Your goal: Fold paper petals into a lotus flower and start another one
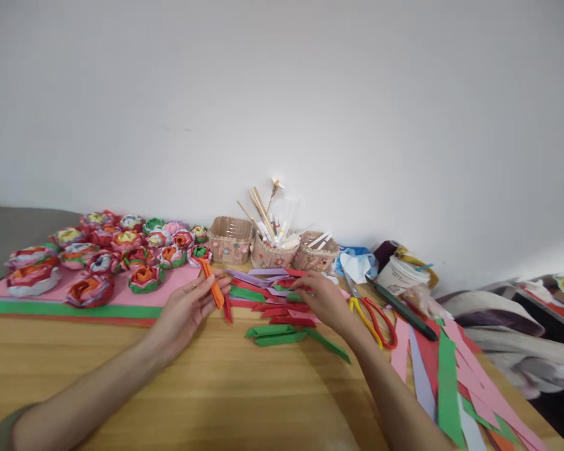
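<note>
My left hand (190, 305) is closed around a folded orange paper strip (212, 285), held upright between thumb and fingers. A red folded strip (228, 308) shows just beside its fingertips. My right hand (322, 297) reaches over the pile of folded paper strips (263, 282), which are purple, red and green. Its fingers are bent and drawn together at the pile's right side; whatever they pinch is hidden. Several green folded strips (277, 332) lie on the near side of the pile.
Layered paper flowers (143, 279) cover pink paper (178, 283) at left. Decorated baskets (230, 241) stand by the wall, one holding sticks and markers. Scissors (373, 319), a dark green-black long tool (404, 310), a white tub (399, 274) and loose paper strips (449, 382) are at right.
</note>
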A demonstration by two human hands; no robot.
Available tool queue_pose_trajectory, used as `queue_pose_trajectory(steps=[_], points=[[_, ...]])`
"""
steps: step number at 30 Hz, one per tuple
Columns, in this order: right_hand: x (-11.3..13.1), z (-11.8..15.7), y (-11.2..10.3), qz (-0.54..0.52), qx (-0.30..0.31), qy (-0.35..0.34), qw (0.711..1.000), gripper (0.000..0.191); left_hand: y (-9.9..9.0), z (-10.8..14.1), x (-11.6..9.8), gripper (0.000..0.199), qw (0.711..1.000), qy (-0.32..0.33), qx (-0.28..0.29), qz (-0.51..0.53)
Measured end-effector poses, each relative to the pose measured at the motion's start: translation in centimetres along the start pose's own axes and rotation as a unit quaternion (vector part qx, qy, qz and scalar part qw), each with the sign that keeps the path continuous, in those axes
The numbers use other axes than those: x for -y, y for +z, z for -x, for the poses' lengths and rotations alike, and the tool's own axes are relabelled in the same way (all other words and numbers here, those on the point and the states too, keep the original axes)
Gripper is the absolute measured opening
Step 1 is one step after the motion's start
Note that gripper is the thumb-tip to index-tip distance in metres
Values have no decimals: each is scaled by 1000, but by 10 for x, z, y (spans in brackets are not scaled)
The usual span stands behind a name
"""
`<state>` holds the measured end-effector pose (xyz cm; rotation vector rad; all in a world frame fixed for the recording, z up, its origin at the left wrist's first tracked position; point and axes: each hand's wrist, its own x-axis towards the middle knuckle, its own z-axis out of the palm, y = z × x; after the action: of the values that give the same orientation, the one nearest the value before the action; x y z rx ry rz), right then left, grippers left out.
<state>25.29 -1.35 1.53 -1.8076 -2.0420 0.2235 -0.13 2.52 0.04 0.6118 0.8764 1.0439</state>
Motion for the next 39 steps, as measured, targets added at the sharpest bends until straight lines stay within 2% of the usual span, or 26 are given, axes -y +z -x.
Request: queue_pose_trajectory(steps=[7,12,17,20,21,24,27,29,32,36,39], points=[[-13,21,-21,15,64,19,998,19,-1,0,1,20,1000,-12,-3,-8],[-17,37,-19,28,79,31,996,18,1,1,1,19,1000,-23,-5,-17],[-15,34,-19,43,33,48,997,18,0,2,3,20,999,-16,15,-30],[-1,25,-23,21,-20,55,998,18,0,2,5,21,998,-22,37,-36],[7,21,-23,-17,-46,61,997,17,0,2,5,22,998,-24,44,-36],[41,10,-10,-208,-72,60,974,11,0,2,8,23,997,-32,60,-26],[74,0,17,-347,-69,48,934,7,0,2,12,15,997,-46,68,-12],[89,-6,36,-374,-59,33,925,5,0,3,13,9,995,-48,90,-4],[97,-13,53,-387,-49,35,920,3,1,4,14,9,990,-41,132,7],[97,-16,58,-390,-47,30,919,2,2,5,13,12,990,-47,130,17],[97,-13,59,-364,-67,26,929,4,1,5,12,15,990,-56,128,21]])
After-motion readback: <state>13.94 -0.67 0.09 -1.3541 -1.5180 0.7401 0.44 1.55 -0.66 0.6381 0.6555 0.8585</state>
